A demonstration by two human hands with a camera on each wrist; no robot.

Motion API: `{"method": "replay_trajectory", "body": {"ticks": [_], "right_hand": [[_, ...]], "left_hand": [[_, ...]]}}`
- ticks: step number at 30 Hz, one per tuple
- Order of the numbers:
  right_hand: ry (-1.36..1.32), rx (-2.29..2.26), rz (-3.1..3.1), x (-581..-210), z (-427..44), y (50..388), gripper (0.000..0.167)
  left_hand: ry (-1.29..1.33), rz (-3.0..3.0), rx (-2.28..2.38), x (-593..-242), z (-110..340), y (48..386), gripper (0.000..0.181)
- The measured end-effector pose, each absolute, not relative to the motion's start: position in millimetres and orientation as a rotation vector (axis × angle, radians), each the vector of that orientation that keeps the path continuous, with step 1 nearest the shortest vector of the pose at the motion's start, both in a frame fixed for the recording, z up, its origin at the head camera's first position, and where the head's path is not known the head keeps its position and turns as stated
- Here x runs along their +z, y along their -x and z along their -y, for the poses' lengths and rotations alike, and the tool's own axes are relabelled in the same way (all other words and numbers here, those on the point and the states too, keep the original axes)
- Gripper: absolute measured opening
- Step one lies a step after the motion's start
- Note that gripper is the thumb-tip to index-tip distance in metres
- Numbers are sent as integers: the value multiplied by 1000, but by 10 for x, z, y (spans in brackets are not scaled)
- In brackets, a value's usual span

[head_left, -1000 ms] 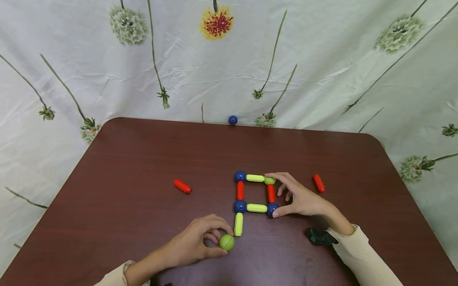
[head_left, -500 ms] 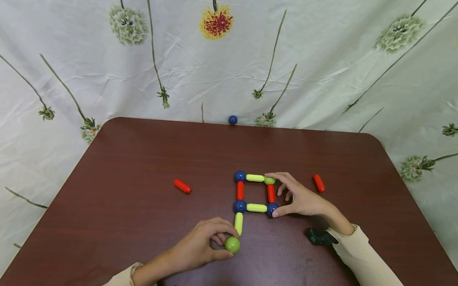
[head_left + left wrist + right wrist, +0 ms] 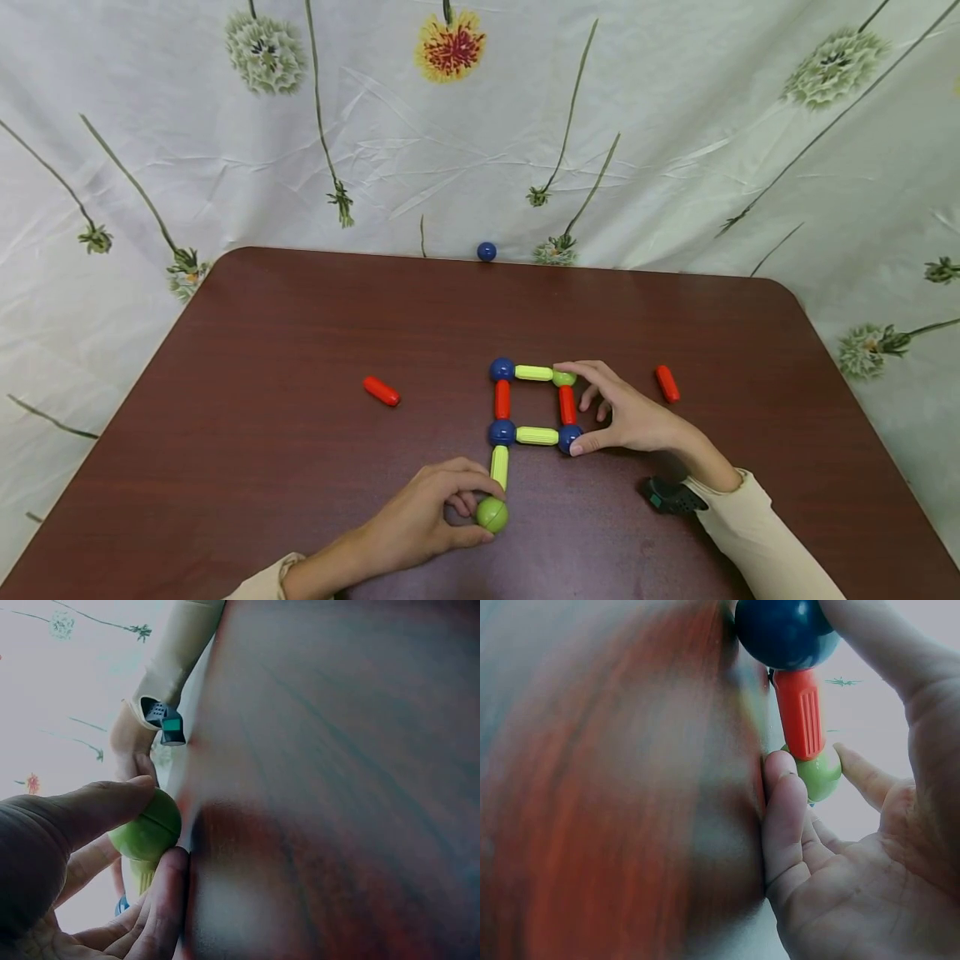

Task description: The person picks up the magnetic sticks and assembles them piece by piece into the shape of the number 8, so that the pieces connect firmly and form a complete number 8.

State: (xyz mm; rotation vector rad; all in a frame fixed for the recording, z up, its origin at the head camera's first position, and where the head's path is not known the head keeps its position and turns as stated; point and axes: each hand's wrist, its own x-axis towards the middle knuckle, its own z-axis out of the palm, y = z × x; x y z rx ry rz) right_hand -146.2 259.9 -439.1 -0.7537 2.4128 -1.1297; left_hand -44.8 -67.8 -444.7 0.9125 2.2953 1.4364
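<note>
In the head view, red and yellow-green building sticks with balls at the corners form a square (image 3: 536,436) lying on the table. A yellow-green stick (image 3: 499,468) extends toward me from its near-left blue ball (image 3: 502,432). My left hand (image 3: 423,508) pinches a green ball (image 3: 492,515) at that stick's near end; in the left wrist view ball and stick appear to touch. My right hand (image 3: 637,417) spans the square's right side: the thumb is on the near blue ball (image 3: 787,634), a fingertip on the far green ball (image 3: 821,774). Between them runs a red stick (image 3: 801,712).
A loose red stick (image 3: 382,391) lies left of the square, another red stick (image 3: 667,383) to the right. One blue ball (image 3: 487,251) sits at the far edge of the brown table (image 3: 300,317). A flowered cloth (image 3: 375,125) hangs behind.
My left hand has moved slightly right with the green ball, from beside the yellow-green stick to its near end. The right hand stays on the square.
</note>
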Motion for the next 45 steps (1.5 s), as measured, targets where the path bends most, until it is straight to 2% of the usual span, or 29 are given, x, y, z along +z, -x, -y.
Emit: {"method": "replay_trajectory", "body": {"ticks": [28, 35, 40, 45], "right_hand": [[756, -1115, -2412, -4374, -2590, 1455, 99], [767, -1121, -2410, -4370, -2582, 1454, 99], [769, -1120, -2410, -4373, -2581, 1452, 99], [760, -1115, -2410, -4374, -2583, 1453, 99]], "left_hand": [[-922, -2311, 1282, -4361, 657, 495, 42], [-925, -2407, 1162, -4263, 719, 674, 51], [-872, -2493, 1229, -4266, 688, 841, 54], [-806, -2464, 1328, -4310, 638, 1020, 65]]}}
